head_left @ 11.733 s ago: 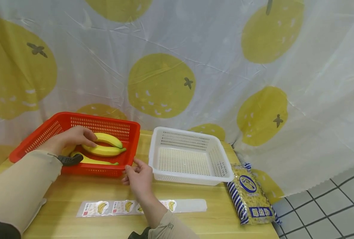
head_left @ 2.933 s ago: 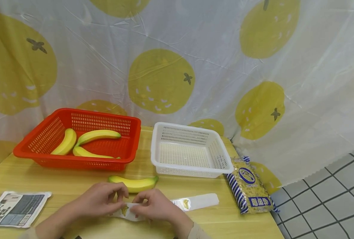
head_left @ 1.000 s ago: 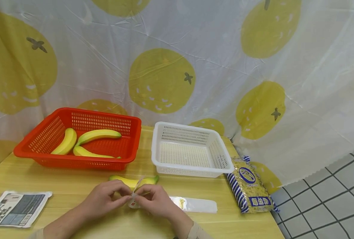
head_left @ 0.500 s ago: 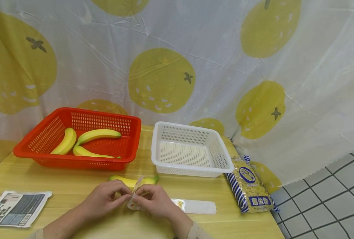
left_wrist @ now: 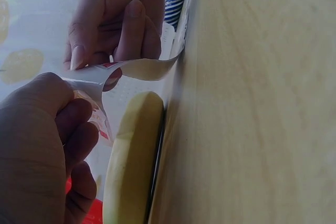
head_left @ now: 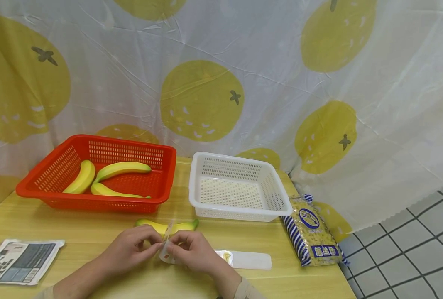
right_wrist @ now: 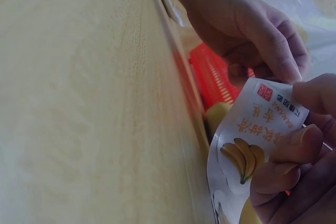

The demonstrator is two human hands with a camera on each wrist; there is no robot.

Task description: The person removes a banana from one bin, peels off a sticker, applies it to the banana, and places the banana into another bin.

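Both hands meet at the front middle of the table in the head view. My left hand (head_left: 133,251) pinches a bent strip of banana stickers (head_left: 251,260) from one side. From the other side, the fingers of my right hand (head_left: 197,253) pinch it too. In the left wrist view the strip (left_wrist: 152,69) folds sharply between the fingertips, and a flap hangs down. A printed sticker (right_wrist: 257,140) with bananas and writing shows in the right wrist view; whether it has lifted off the backing, I cannot tell. One banana (head_left: 185,226) lies just behind the hands, partly hidden.
A red basket (head_left: 94,198) holding several bananas stands at the back left. Beside it is a white basket (head_left: 240,212). A yellow packet with blue stripes (head_left: 314,232) lies at the right edge, and a flat printed packet (head_left: 23,261) at the left.
Earlier, my left hand was among the bananas in the red basket and the strip lay flat. A banana then lay on the table. Since, both hands have bent the strip upward; lately they barely move.
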